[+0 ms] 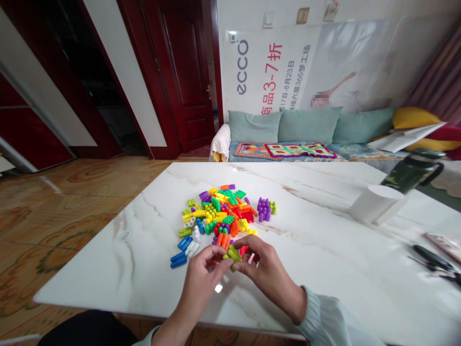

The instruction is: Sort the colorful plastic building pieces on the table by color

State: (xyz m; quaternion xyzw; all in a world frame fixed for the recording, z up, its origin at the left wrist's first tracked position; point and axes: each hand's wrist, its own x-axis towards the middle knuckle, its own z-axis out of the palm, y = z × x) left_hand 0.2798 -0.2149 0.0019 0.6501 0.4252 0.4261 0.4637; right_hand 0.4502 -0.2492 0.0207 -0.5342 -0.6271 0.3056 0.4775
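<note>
Between my two hands are olive-green plastic pieces [234, 253], held just above the near side of a colourful pile. My left hand [205, 266] pinches them from the left with thumb and fingers. From the right, my right hand [261, 257] grips them between thumb and fingertips. Beyond my hands lies the heap of small plastic pieces [216, 214] in yellow, green, orange, red, blue, white and purple. To its right stands a separate cluster of purple pieces [264, 209] with olive-green ones [273, 207] at its side.
The white marble-patterned table [144, 250] holds a white cylindrical object [374, 204], a dark green flask [412, 168], black-handled tools [432, 257] and a phone-like object [446, 245] on the right. Behind the table is a sofa with teal cushions [309, 125].
</note>
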